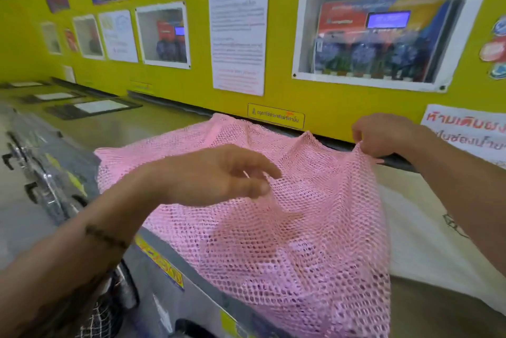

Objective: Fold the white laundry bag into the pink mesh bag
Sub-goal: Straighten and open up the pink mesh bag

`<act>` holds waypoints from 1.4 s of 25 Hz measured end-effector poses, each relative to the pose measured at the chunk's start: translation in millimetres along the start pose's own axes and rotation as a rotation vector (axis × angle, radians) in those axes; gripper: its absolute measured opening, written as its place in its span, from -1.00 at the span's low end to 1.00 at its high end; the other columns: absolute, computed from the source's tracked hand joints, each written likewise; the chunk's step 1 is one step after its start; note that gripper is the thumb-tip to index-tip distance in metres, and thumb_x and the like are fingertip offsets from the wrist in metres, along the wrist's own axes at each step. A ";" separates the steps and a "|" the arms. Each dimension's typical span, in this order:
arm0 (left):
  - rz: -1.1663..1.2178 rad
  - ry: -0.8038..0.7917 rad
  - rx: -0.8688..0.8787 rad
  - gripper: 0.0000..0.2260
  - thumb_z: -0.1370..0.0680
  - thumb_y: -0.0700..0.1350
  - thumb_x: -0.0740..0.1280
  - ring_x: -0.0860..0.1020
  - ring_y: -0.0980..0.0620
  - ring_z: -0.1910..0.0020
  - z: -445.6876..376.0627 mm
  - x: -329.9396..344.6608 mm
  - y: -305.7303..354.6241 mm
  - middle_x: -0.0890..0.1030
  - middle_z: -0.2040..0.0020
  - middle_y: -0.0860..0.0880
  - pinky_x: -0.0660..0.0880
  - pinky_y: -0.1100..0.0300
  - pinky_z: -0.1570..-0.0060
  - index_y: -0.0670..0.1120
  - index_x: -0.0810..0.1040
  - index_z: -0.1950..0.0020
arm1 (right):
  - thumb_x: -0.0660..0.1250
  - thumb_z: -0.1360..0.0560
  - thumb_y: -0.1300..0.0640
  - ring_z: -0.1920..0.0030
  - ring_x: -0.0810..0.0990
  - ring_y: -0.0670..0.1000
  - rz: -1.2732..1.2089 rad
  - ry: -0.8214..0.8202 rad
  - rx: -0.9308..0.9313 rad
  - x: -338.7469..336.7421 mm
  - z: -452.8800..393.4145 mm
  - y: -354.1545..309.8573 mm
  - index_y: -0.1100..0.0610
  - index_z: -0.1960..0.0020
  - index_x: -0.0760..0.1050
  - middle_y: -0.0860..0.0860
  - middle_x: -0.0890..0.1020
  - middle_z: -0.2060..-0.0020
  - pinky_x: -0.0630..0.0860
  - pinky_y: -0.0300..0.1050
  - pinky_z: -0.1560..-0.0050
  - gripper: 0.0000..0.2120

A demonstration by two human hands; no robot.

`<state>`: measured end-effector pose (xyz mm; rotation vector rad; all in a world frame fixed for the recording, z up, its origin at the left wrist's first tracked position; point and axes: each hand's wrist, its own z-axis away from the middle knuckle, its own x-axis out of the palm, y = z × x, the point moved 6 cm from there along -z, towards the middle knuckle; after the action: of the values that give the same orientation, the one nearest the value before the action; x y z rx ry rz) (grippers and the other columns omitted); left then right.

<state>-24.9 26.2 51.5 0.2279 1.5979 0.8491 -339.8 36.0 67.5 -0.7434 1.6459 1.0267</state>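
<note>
- Step in hand, by my reading: spreading the mesh bag [287,222] on the surface [131,129] to find its mouth.
- Right hand [383,135] at 2 o'clock is pinching the mesh edge; left hand [219,173] is hovering over the mesh, fingers loose, gripping nothing.
- White bag [421,236] is lying at 3 o'clock, partly under the mesh, unfolded.
- Mesh bag's contents: cannot tell; darker patches are showing through.
- Next: opening the mouth, folding the white bag.
</note>
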 end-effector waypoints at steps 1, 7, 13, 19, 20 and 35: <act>-0.054 0.151 -0.051 -0.77 -0.52 0.08 0.34 0.63 0.14 -0.07 1.8 -20.9 -20.5 0.68 -0.04 0.13 0.49 0.00 -0.23 0.21 0.58 -0.17 | 0.31 -0.47 0.16 0.02 0.58 0.14 0.038 0.014 -0.001 -8.3 3.0 -8.5 0.06 -0.08 0.56 0.10 0.62 -0.02 0.58 0.03 0.02 -0.80; -0.450 0.520 -0.532 -0.54 -0.53 0.23 0.18 0.41 -0.18 -0.36 16.8 -90.4 -169.6 0.42 -0.41 -0.12 0.32 -0.14 -0.34 0.10 0.42 -0.38 | 0.23 -0.49 0.15 -0.07 0.53 0.09 -0.106 0.111 -0.258 -56.3 12.3 -117.2 -0.06 -0.22 0.50 0.03 0.57 -0.13 0.49 -0.04 0.07 -0.67; -0.444 0.345 -0.671 -0.33 -0.46 0.36 -0.13 0.39 -0.24 -0.34 20.0 -94.2 -241.4 0.44 -0.40 -0.15 0.32 -0.15 -0.34 0.05 0.40 -0.38 | 0.06 -0.60 -0.26 -0.57 0.10 0.03 -0.156 -0.523 -0.362 -1.4 3.3 -208.7 -0.06 -0.60 0.05 -0.09 0.11 -0.58 0.01 0.04 -0.55 -0.36; -0.467 0.631 -0.791 -0.71 -0.48 -0.01 0.19 0.50 -0.17 -0.07 57.2 -141.5 -259.3 0.52 -0.07 -0.13 0.45 -0.09 -0.16 -0.06 0.57 -0.12 | 0.25 -0.52 -0.08 -0.38 0.40 0.09 -0.077 -0.188 -0.297 -59.4 -59.1 -229.3 -0.03 -0.42 0.37 0.01 0.39 -0.45 0.39 0.01 -0.32 -0.52; -0.463 0.618 -0.805 -0.72 -0.45 -0.02 0.20 0.49 -0.14 0.00 57.3 -144.7 -270.1 0.51 -0.01 -0.12 0.46 -0.11 -0.16 -0.06 0.58 -0.06 | 0.25 -0.48 -0.03 -0.35 0.42 0.10 -0.130 -0.126 -0.295 -66.2 -70.8 -239.9 -0.05 -0.41 0.37 0.02 0.42 -0.43 0.43 -0.01 -0.25 -0.51; -0.327 0.979 -0.301 -0.92 -0.55 -0.03 0.28 0.55 -0.10 0.18 71.4 -182.4 -295.1 0.64 0.18 -0.01 0.48 0.04 0.21 0.03 0.52 -0.01 | 0.31 -0.45 0.15 0.02 0.53 0.05 -0.126 0.005 -0.330 -11.8 -229.3 -373.5 -0.03 0.04 0.53 0.02 0.61 -0.06 0.47 -0.08 0.10 -0.87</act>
<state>175.6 -262.6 8.3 -0.7595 2.2673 0.9839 -116.3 -336.2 6.6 -1.0534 1.4289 1.2207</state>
